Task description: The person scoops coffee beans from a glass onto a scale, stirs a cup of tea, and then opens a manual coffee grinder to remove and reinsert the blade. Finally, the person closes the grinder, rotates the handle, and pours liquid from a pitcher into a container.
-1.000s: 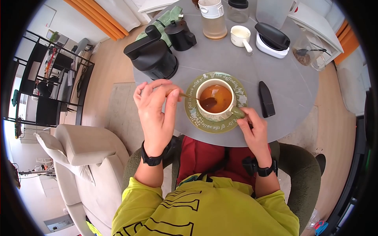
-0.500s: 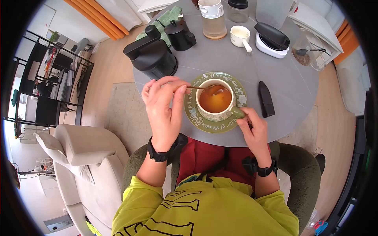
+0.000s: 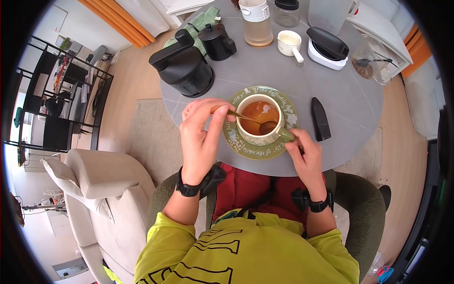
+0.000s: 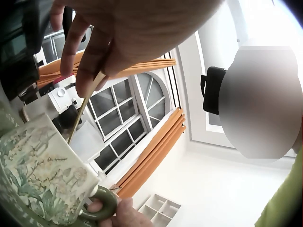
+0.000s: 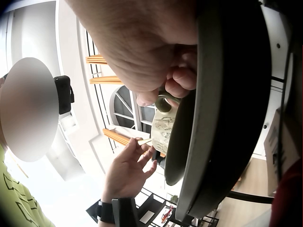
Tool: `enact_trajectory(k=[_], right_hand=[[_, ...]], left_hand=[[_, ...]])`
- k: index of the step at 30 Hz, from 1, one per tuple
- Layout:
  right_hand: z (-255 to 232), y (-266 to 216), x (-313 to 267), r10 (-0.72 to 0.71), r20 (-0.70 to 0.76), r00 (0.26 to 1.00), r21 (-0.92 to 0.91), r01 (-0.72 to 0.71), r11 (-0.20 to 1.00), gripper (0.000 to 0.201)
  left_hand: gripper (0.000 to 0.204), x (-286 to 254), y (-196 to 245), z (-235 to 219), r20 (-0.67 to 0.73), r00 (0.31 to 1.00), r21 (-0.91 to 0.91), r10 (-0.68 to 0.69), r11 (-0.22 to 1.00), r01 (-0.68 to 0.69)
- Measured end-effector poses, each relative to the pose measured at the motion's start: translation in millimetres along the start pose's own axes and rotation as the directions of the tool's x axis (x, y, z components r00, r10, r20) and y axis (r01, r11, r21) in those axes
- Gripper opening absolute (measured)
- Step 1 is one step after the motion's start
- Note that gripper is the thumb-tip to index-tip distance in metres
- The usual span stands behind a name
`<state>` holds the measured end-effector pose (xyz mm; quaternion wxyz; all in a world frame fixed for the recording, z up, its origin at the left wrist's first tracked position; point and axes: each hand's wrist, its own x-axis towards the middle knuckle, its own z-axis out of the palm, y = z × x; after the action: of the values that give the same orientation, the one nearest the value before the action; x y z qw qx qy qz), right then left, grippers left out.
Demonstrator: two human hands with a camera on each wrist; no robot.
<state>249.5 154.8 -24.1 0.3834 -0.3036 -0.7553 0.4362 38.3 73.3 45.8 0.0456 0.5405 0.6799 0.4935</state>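
Observation:
A cream cup [image 4: 45, 172] with a floral print and green handle stands on a green saucer [image 3: 257, 152] with white lettering. Amber-brown liquid [image 3: 253, 110] fills much of it. My left hand [image 3: 202, 137] pinches the thin handle of a gold-coloured spoon [image 3: 243, 116] between thumb and fingers, left of the cup. The spoon's bowl dips into the liquid near the cup's right side. With thumb and fingers, my right hand [image 3: 306, 156] grips the cup's green handle [image 4: 105, 203].
Right of the saucer lies a black elongated object [image 3: 320, 119]. A black jug-like container [image 3: 184, 68] and a small black pot [image 3: 216, 42] stand at back left. Behind are a glass jar [image 3: 257, 28], a small cream pan [image 3: 287, 43] and a white-and-black device [image 3: 327, 49].
The spoon's bowl has swept round through the liquid, from the lower left past the back to the right. My left hand moved rightward with it; my right hand stays on the cup's handle.

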Motion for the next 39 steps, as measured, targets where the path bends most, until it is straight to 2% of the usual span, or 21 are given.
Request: enact_trajectory(k=[2,4,5,7,8,10,14,16,23,25,29,32,34,37,39], right_hand=[[-0.1,0.1,0.0,0.002,0.003,1.0,-0.002,-0.002,1.0,0.021],[0.1,0.4,-0.1,0.004,0.004,1.0,0.001,-0.004,1.0,0.021],[0.1,0.4,-0.1,0.005,0.004,1.0,0.001,-0.005,1.0,0.021],[0.1,0.2,-0.2,0.013,0.007,1.0,0.001,-0.014,1.0,0.021],[0.0,0.0,-0.1,0.014,0.007,1.0,0.001,-0.014,1.0,0.021],[-0.2,-0.4,0.1,0.016,0.011,1.0,0.005,-0.016,1.0,0.021],[0.7,0.2,-0.5,0.011,0.003,1.0,-0.003,-0.011,1.0,0.021],[0.9,1.1,-0.9,0.011,-0.002,1.0,-0.002,-0.011,1.0,0.021],[3.2,5.6,-2.4,0.039,0.002,0.999,0.022,-0.039,0.999,0.021],[2.9,5.5,-2.8,0.045,0.004,0.999,0.01,-0.045,0.999,0.02],[6.1,4.8,-2.0,0.048,-0.009,0.999,0.02,-0.047,0.999,0.019],[4.8,4.0,-3.6,0.052,-0.004,0.999,-0.02,-0.052,0.998,0.019],[5.7,5.8,-4.0,0.063,-0.018,0.998,-0.011,-0.063,0.998,0.018],[4.4,4.8,-3.9,0.082,-0.008,0.997,-0.027,-0.082,0.996,0.018],[4.6,5.4,-3.6,0.081,-0.008,0.997,-0.031,-0.081,0.996,0.018]], left_hand=[[0.011,0.7,-2.4,3.3,-0.009,0.999,-0.052,-0.051,0.997,0.05],[0.01,2.7,-4.2,5.1,-0.064,0.997,0.007,0.049,0.999,-0.048],[0.01,3.4,-4.4,4.4,-0.063,0.997,0.007,0.048,0.999,-0.048],[0.008,4.8,-4.2,0.6,-0.086,0.981,0.212,0.176,0.965,-0.155],[0.008,5.1,-2.3,-1.7,-0.085,0.981,0.213,0.176,0.965,-0.154],[0.007,4.1,2.8,-7.5,-0.065,0.97,0.352,0.234,0.915,-0.197],[0.006,-2.8,3.6,-21.2,-0.035,0.978,0.345,0.203,0.921,-0.179],[0.007,-7.9,3.9,-26.8,0.001,0.996,0.205,0.089,0.975,-0.088],[0.012,-14.4,10.8,-46.0,0.117,0.992,0.245,0.043,0.967,-0.071],[0.015,-19.8,13.1,-52.1,0.236,0.971,0.315,0.022,0.944,-0.098],[0.016,-27.5,6.9,-54.5,0.231,0.973,0.325,-0.009,0.943,-0.068],[0.016,-33.0,-1.0,-49.3,0.187,0.982,0.259,-0.009,0.965,-0.04],[0.016,-31.4,-5.1,-50.7,0.128,0.988,0.217,0.085,0.97,-0.112],[0.016,-32.0,-8.2,-52.4,0.086,0.992,0.126,0.089,0.987,-0.099],[0.015,-33.1,-10.5,-54.9,0.112,0.991,0.105,0.078,0.99,-0.09]])
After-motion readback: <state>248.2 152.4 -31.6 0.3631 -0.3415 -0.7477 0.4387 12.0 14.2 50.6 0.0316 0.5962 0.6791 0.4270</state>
